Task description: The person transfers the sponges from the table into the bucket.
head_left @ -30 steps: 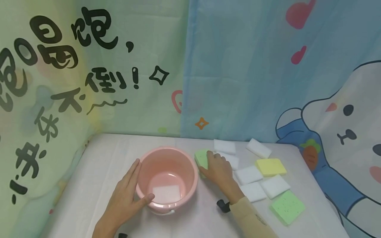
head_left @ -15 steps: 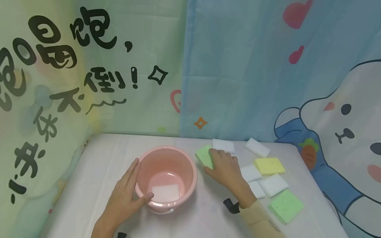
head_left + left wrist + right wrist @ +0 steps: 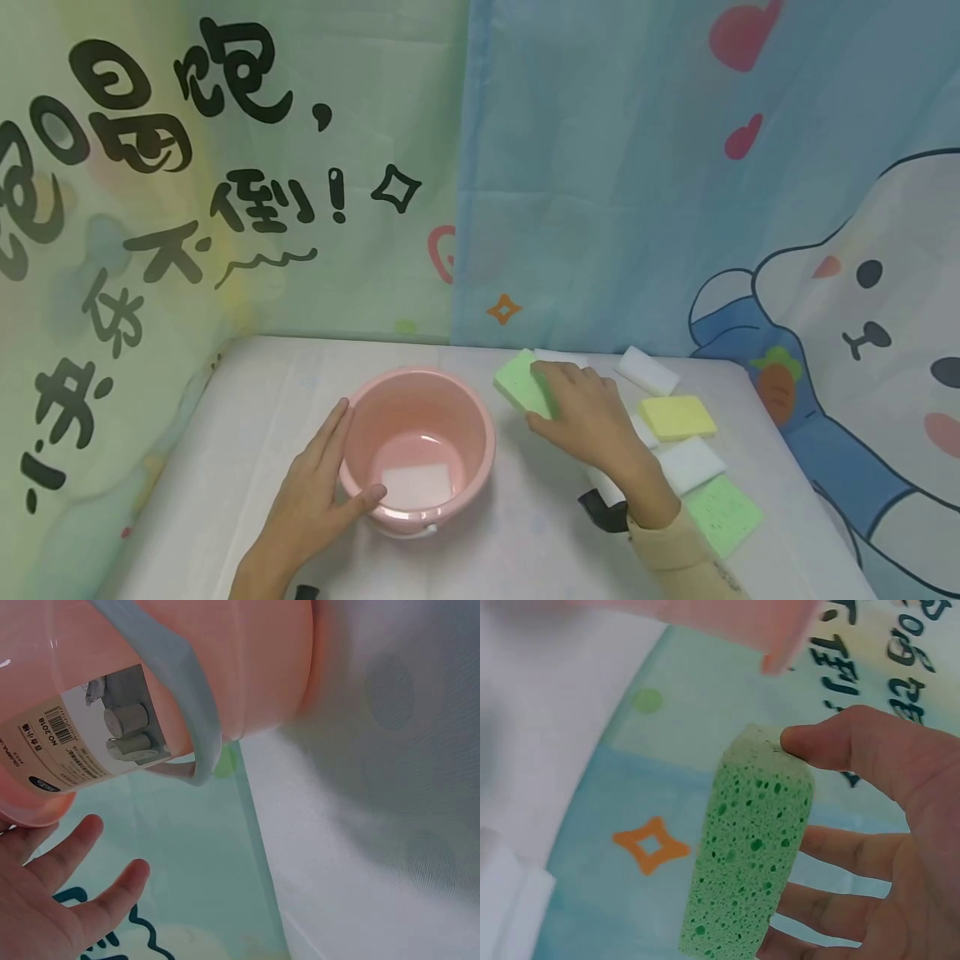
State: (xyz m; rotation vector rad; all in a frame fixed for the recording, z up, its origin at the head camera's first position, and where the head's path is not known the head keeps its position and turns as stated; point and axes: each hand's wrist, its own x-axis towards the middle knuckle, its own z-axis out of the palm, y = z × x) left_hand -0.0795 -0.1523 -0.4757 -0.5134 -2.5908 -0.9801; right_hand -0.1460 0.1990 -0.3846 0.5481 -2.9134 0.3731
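A pink bucket (image 3: pixel 420 392) stands upright with a white sponge (image 3: pixel 417 487) lying flat at its bottom. My left hand (image 3: pixel 303 492) rests at the bucket's left rim, thumb over the near edge and fingers straight along the outside. In the left wrist view those fingers are spread beside the bucket (image 3: pixel 262 660), whose grey handle (image 3: pixel 191 682) hangs down its side. To the bucket's right, my right hand (image 3: pixel 592 421) pinches a light-green sponge (image 3: pixel 517 382). The right wrist view has the thumb on one narrow edge of this porous sponge (image 3: pixel 750 855), fingers on its far side.
On the right of the white-covered table (image 3: pixel 292 375) lie a yellow sponge (image 3: pixel 677 417), several white sponges (image 3: pixel 648 372) and another green sponge (image 3: pixel 723 515). My right hand and forearm partly cover some. A printed curtain (image 3: pixel 585 167) rises behind the table.
The right hand has lifted the green sponge off the table and moved a little to the right, with the sponge tilting. My left hand keeps its place on the bucket.
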